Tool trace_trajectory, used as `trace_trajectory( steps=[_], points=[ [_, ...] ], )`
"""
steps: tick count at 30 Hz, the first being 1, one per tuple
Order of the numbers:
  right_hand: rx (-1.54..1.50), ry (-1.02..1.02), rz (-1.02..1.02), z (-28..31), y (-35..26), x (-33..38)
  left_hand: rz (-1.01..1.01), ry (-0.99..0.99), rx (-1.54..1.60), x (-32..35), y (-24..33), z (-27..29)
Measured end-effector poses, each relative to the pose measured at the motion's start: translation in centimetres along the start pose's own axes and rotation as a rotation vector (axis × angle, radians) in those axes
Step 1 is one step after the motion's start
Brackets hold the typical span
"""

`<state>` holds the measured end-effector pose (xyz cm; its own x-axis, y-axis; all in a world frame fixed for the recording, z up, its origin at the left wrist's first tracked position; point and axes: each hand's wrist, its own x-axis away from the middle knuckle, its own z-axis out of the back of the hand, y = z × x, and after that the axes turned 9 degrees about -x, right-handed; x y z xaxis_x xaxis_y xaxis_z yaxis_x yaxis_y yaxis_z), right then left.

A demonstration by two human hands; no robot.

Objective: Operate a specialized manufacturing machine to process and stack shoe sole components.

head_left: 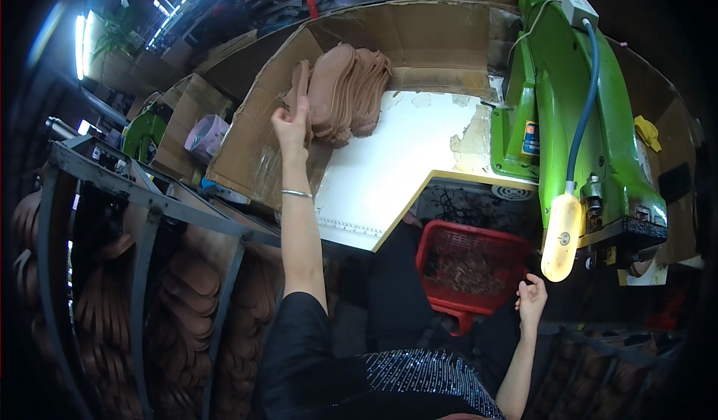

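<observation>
Brown shoe soles (334,83) stand on edge in a packed row at the far left of a white worktable (374,158). My left hand (288,130), arm stretched forward, is closed on a brown sole (301,83) at the left end of that row. Its thumb lies along the sole, and the fingers behind are partly hidden. My right hand (531,300) is held low on the right, by the red basket and below the green machine. Its fingers are curled together; whether anything small is between them cannot be made out.
A green machine (565,121) with a yellow lamp (562,237) stands on the right. Cardboard walls (441,42) border the table. Below its cut-out edge, a red basket (479,240) holds brown scraps. Metal racks (142,270) of soles stand at left, with more racks at lower right.
</observation>
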<state>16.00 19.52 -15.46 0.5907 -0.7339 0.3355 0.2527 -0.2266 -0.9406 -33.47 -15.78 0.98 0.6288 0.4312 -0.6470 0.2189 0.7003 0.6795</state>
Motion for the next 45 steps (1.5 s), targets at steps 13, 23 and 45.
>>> trace_trajectory(
  steps=[13,23,45],
  points=[
    [-0.369,-0.426,-0.174,-1.2,-2.5,3.8,-0.751,-0.553,0.201,13.1,13.2,18.0],
    [-0.941,-0.244,-0.238,3.6,-2.7,7.2,-0.342,-1.531,0.951,29.9,18.0,15.6],
    [-0.867,-0.158,-0.117,4.0,0.7,11.3,0.063,-1.394,0.872,36.9,24.2,12.6]
  ],
)
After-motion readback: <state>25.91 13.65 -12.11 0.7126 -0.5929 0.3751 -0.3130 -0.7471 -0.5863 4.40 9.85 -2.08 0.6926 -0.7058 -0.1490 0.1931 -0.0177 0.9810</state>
